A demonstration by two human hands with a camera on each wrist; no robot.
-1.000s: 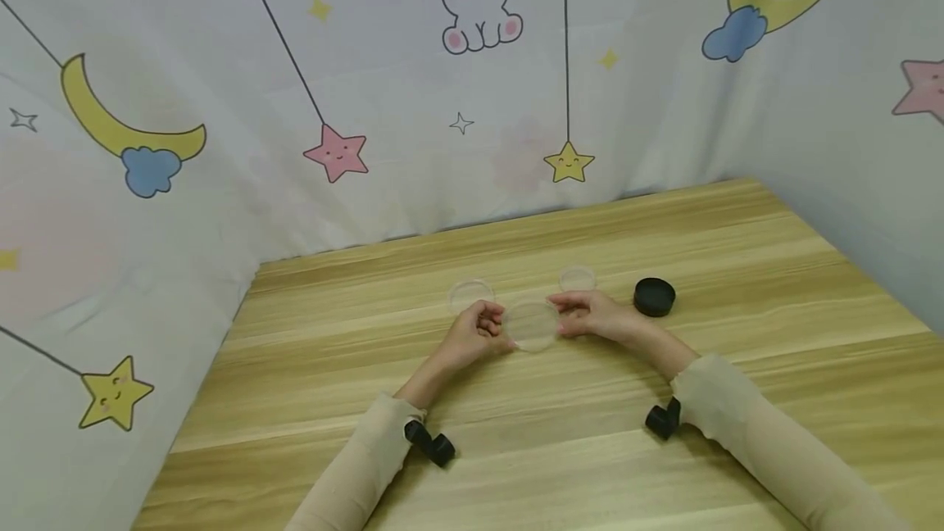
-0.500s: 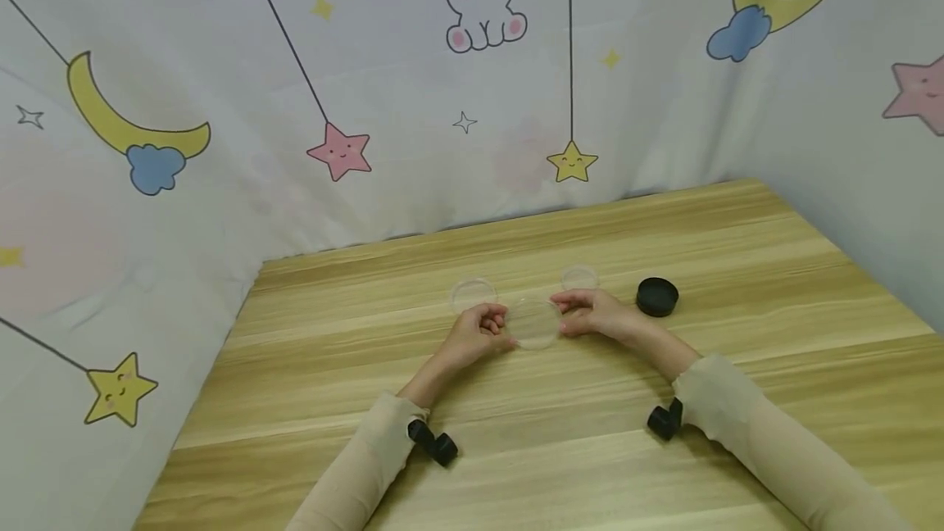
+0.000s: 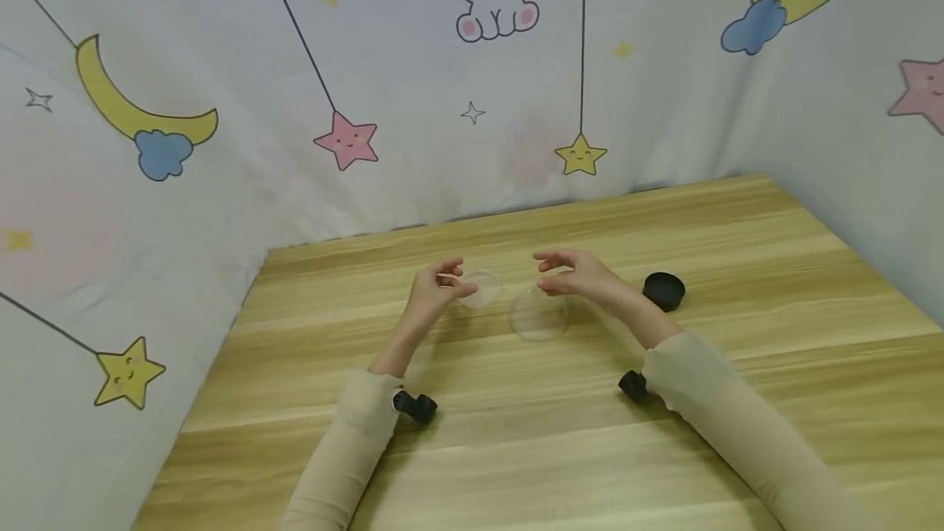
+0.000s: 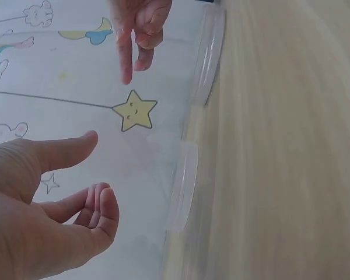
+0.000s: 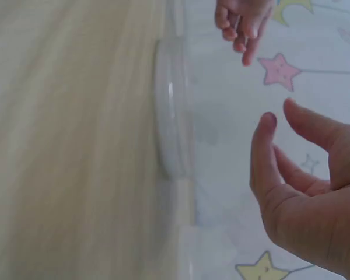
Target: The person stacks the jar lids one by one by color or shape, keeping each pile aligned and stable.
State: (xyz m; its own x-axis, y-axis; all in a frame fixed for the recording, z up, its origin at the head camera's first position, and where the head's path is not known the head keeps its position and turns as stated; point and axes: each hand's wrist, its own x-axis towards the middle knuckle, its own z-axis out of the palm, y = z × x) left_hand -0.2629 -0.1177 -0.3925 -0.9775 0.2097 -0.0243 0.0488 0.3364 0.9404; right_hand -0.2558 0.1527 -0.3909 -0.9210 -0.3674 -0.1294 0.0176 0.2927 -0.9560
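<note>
Placement of the near clear dish appears complete: it lies on the worktop, unheld. The left hand and right hand are apart, fingers loosely curved, gripping nothing. A second clear dish and a black round container are likewise unheld. Any remaining handling cannot be determined.

Colourless clear dishes, black container, beige sleeves, yellowish wood-grained table, white star-and-moon-print curtain.
</note>
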